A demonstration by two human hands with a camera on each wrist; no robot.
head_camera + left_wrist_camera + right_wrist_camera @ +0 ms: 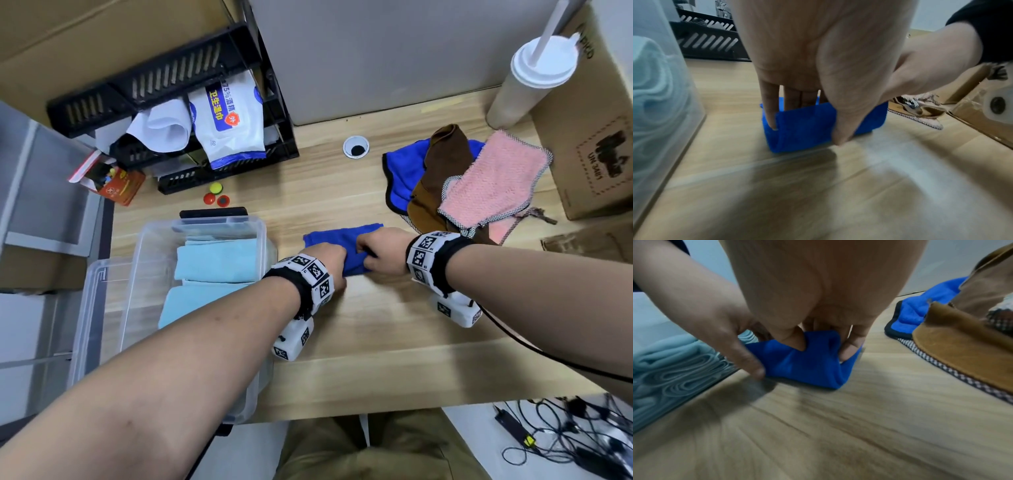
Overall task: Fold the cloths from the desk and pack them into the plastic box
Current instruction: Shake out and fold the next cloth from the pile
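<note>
Both my hands pinch the small royal-blue terry cloth [342, 241] mid-frame on the wooden table [376, 342]: left hand [323, 262] at its left edge, right hand [382, 251] bunching the top layer. Risk: the fold springs open when lifted toward the clear plastic box [144, 246] lower left, since the grip holds only part of the stack.
</note>
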